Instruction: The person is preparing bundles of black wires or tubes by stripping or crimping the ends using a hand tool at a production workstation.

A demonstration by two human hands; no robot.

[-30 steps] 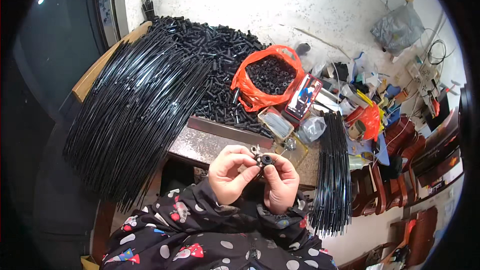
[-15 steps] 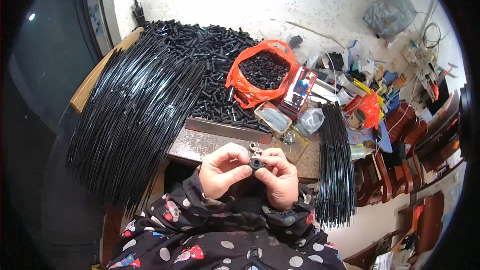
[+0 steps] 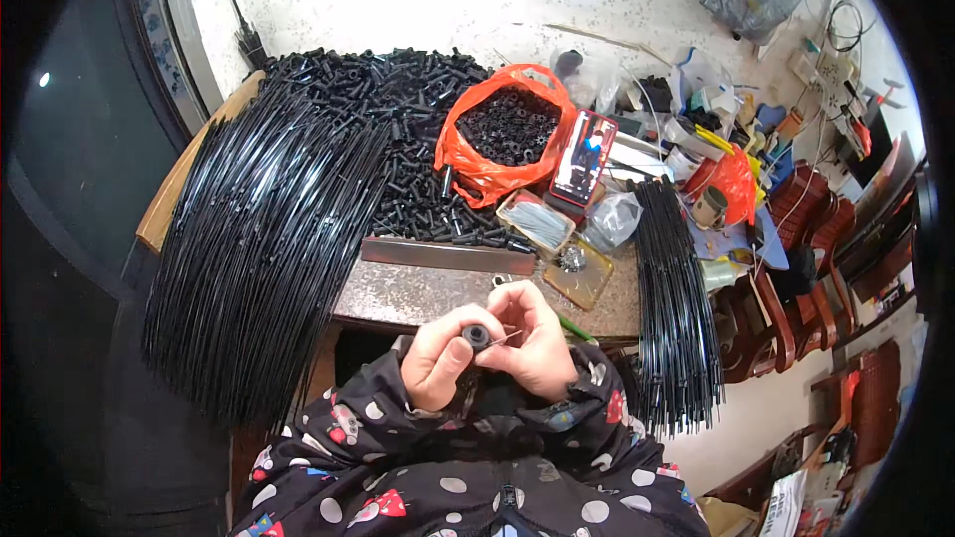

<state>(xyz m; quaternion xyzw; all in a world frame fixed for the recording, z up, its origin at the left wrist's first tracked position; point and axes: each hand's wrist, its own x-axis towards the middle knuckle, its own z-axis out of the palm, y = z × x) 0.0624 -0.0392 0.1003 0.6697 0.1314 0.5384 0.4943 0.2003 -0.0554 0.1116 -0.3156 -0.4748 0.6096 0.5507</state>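
Observation:
My left hand (image 3: 436,360) grips a black round plastic part (image 3: 476,337) between thumb and fingers, its hollow end facing up. Close against it, my right hand (image 3: 538,346) pinches a thin metal pin (image 3: 505,337) beside the part. Whether the pin enters the part, I cannot tell. Just beyond my fingers a small metal fixture (image 3: 499,281) shows at the table's edge, mostly hidden by my right hand. A clear tray of thin metal pins (image 3: 540,222) lies further back, beside a yellowish shallow tray (image 3: 582,283) with small shiny pieces in it.
Long black rods (image 3: 264,259) overhang the table's left side, and another bundle (image 3: 678,308) its right. A heap of black tubes (image 3: 413,154) sits behind a metal bar (image 3: 448,255). Near an orange bag (image 3: 468,179) of small black parts stands a phone (image 3: 584,159).
My hands have moved slightly down and left with the black part, now held in my left hand. My right fingers have shifted off it and pinch the thin pin. The view has shifted slightly.

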